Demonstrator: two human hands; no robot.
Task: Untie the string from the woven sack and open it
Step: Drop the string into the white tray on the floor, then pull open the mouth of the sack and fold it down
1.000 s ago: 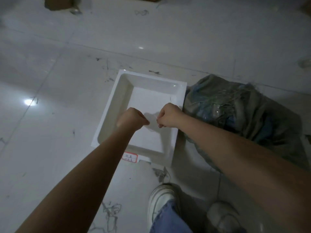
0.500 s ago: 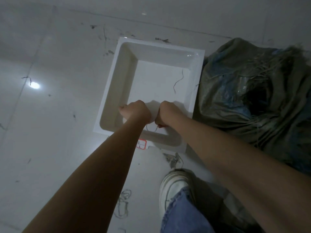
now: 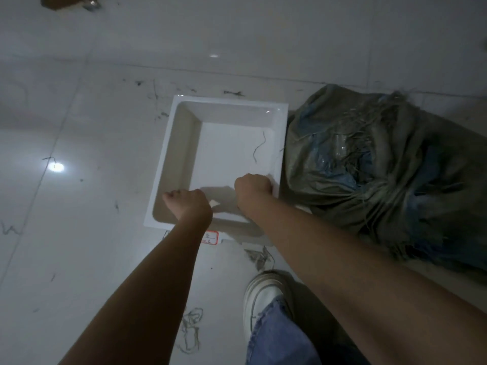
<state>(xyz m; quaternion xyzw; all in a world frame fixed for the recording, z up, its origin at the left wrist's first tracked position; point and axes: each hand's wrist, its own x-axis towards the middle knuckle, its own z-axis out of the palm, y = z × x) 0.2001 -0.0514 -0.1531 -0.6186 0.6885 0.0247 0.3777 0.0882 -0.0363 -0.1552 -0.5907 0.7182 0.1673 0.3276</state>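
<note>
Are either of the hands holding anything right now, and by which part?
Both hands, left and right, are curled over the white square tray. The right seems to grip its near-right rim; any string between them cannot be made out.

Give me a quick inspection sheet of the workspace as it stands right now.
Surface: pale tiled floor, scuffed, with glare spots.
Job's things: woven sack lies right of the white tray, its mouth open and frayed; a loose string lies in the tray.
Clutter: string scraps on the floor near the shoe; red-bordered label at the tray's near edge.
Hands: left hand and right hand both fisted over the tray; what they hold is not visible.
Cables: nothing seen.
Surroundings: brown object at top left.
</note>
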